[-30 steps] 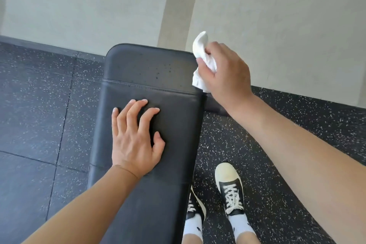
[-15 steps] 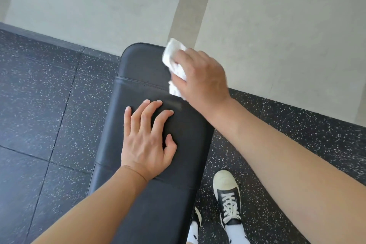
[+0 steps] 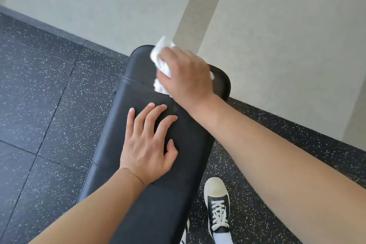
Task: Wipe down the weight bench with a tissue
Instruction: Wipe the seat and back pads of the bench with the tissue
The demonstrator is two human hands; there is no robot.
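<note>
a crumpled tissue point(image 3: 160, 63) is gripped by the right hand point(image 3: 185, 74) on the weight bench point(image 3: 184, 184) at upper centre, while the left hand point(image 3: 147, 144) is laid flat, fingers spread, at frame centre

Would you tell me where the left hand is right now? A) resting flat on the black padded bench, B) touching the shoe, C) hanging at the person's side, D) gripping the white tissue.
A: the left hand lies with spread fingers on the black padded bench.
</note>
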